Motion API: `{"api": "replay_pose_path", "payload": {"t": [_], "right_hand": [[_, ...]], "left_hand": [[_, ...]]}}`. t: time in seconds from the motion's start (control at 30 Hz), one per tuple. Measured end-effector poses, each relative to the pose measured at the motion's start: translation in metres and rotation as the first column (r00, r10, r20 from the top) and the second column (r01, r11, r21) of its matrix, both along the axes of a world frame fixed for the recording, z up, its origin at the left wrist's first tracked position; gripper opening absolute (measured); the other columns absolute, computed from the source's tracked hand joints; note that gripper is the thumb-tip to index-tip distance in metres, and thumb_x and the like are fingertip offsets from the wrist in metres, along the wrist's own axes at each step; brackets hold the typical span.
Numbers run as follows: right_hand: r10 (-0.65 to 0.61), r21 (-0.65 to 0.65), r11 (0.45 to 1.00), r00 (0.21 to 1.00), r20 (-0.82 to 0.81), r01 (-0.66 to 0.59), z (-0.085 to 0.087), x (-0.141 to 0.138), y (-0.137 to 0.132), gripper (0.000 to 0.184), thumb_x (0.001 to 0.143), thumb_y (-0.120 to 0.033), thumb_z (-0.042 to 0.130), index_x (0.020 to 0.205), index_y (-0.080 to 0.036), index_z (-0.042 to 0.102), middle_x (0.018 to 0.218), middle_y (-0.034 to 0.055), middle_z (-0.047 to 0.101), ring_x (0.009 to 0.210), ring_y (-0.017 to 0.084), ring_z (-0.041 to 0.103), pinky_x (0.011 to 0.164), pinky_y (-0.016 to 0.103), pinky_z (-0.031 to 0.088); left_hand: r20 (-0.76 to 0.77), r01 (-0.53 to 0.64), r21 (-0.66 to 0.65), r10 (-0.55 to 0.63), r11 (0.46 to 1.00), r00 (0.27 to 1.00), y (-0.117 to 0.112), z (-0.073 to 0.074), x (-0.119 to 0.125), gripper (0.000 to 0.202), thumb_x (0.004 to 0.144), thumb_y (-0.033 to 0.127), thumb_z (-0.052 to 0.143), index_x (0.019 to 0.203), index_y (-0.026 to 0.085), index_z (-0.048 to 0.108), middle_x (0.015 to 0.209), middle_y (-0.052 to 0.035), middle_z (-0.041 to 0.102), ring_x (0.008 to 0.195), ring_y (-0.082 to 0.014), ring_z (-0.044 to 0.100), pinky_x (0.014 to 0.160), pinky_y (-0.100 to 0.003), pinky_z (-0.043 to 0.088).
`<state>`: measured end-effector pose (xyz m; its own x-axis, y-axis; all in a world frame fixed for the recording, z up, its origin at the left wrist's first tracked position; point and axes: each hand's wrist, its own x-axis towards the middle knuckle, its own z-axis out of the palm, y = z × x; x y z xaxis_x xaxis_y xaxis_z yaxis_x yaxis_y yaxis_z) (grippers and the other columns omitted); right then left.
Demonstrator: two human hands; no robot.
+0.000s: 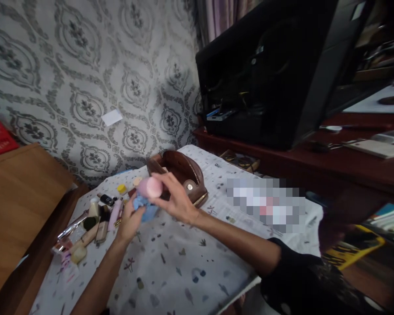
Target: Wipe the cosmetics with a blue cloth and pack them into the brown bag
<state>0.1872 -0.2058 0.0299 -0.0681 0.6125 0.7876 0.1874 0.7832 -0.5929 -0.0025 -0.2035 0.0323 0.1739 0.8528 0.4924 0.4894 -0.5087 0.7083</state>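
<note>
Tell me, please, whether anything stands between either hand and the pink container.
Nothing visible stands between the right hand and the pink container: its thumb and fingers hold it directly. At the left hand, a crumpled blue cloth lies between the fingers and the container's underside.

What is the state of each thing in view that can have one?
Brown bag: open.
Pink container: held in right hand; open or closed, cannot tell.
Blue cloth: crumpled, in left hand.
Bottles and tubes: loosely grouped.
Large screen: dark.
Tablecloth: spread out.
Curtain: hanging in folds.
</note>
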Motion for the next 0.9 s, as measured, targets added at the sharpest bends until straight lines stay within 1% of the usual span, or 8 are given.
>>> {"api": "replay_pose_path", "payload": {"t": [0.07, 0.13, 0.23, 0.3, 0.4, 0.5, 0.7, 0.9], "right_hand": [[-0.123, -0.041, 0.992, 0.991, -0.046, 0.121, 0.010, 0.018, 0.015, 0.059, 0.087, -0.043, 0.068, 0.138, -0.018, 0.050, 0.118, 0.0104, 0.054, 0.111, 0.024, 0.055, 0.099, 0.039, 0.048], [-0.240, -0.106, 0.966, 0.971, -0.012, 0.237, 0.019, 0.035, 0.033, 0.057, 0.086, -0.036, 0.068, 0.137, -0.016, 0.050, 0.122, 0.0115, 0.054, 0.115, 0.024, 0.054, 0.102, 0.039, 0.045], [-0.324, -0.233, 0.898, 0.919, 0.225, 0.373, 0.030, 0.053, 0.056, 0.059, 0.084, -0.027, 0.069, 0.138, -0.013, 0.048, 0.123, 0.0135, 0.054, 0.116, 0.024, 0.055, 0.104, 0.036, 0.043], [-0.290, -0.270, 0.859, 0.848, 0.444, 0.435, 0.037, 0.059, 0.064, 0.055, 0.086, -0.027, 0.067, 0.136, -0.012, 0.050, 0.124, 0.0143, 0.054, 0.114, 0.024, 0.058, 0.101, 0.033, 0.044], [-0.176, -0.260, 0.837, 0.687, 0.705, 0.482, 0.044, 0.060, 0.068, 0.045, 0.090, -0.027, 0.062, 0.132, -0.013, 0.054, 0.128, 0.0161, 0.054, 0.114, 0.025, 0.061, 0.095, 0.031, 0.046], [-0.073, -0.300, 0.813, 0.599, 0.798, 0.500, 0.045, 0.057, 0.071, 0.035, 0.092, -0.023, 0.057, 0.124, -0.010, 0.062, 0.128, 0.0209, 0.057, 0.111, 0.029, 0.065, 0.092, 0.033, 0.048], [0.055, -0.403, 0.740, 0.548, 0.835, 0.539, 0.046, 0.045, 0.093, 0.032, 0.091, -0.023, 0.059, 0.118, -0.009, 0.069, 0.126, 0.0216, 0.065, 0.116, 0.033, 0.064, 0.092, 0.035, 0.051], [0.091, -0.460, 0.678, 0.556, 0.826, 0.574, 0.036, 0.027, 0.116, 0.030, 0.093, -0.030, 0.064, 0.116, -0.012, 0.066, 0.120, 0.0130, 0.068, 0.108, 0.024, 0.067, 0.091, 0.040, 0.055]], "left_hand": [[-0.275, 0.003, 0.184, 0.049, 0.983, 0.960, 0.008, 0.017, 0.023, 0.045, 0.076, 0.008, 0.048, 0.117, 0.018, 0.063, 0.112, -0.0098, 0.067, 0.111, -0.0288, 0.063, 0.100, -0.049, 0.053], [-0.521, 0.115, 0.340, 0.085, 0.933, 0.849, 0.013, 0.028, 0.041, 0.060, 0.073, 0.002, 0.045, 0.130, 0.017, 0.057, 0.133, -0.0121, 0.060, 0.129, -0.0293, 0.052, 0.112, -0.050, 0.043], [-0.712, 0.282, 0.379, 0.083, 0.881, 0.697, 0.016, 0.029, 0.053, 0.075, 0.073, -0.004, 0.041, 0.144, 0.019, 0.046, 0.150, -0.0104, 0.048, 0.143, -0.0267, 0.038, 0.117, -0.047, 0.039], [-0.747, 0.286, 0.382, 0.112, 0.878, 0.655, 0.016, 0.024, 0.053, 0.078, 0.073, -0.005, 0.040, 0.147, 0.020, 0.043, 0.153, -0.0086, 0.045, 0.145, -0.0262, 0.035, 0.117, -0.046, 0.039], [-0.730, 0.238, 0.421, 0.172, 0.875, 0.661, 0.014, 0.016, 0.047, 0.078, 0.072, -0.005, 0.041, 0.146, 0.021, 0.044, 0.151, -0.0077, 0.048, 0.142, -0.0267, 0.039, 0.117, -0.047, 0.039], [-0.690, 0.209, 0.458, 0.197, 0.864, 0.697, 0.012, 0.009, 0.044, 0.074, 0.074, -0.004, 0.043, 0.144, 0.020, 0.045, 0.149, -0.0092, 0.051, 0.140, -0.0269, 0.041, 0.117, -0.047, 0.038], [-0.595, 0.183, 0.500, 0.182, 0.846, 0.782, 0.009, -0.004, 0.046, 0.072, 0.076, -0.006, 0.041, 0.145, 0.017, 0.044, 0.150, -0.0130, 0.048, 0.145, -0.0260, 0.036, 0.119, -0.045, 0.034], [-0.538, 0.155, 0.503, 0.168, 0.850, 0.826, 0.010, -0.012, 0.047, 0.078, 0.073, -0.007, 0.042, 0.147, 0.020, 0.041, 0.152, -0.0121, 0.047, 0.146, -0.0257, 0.035, 0.120, -0.047, 0.033]]}}
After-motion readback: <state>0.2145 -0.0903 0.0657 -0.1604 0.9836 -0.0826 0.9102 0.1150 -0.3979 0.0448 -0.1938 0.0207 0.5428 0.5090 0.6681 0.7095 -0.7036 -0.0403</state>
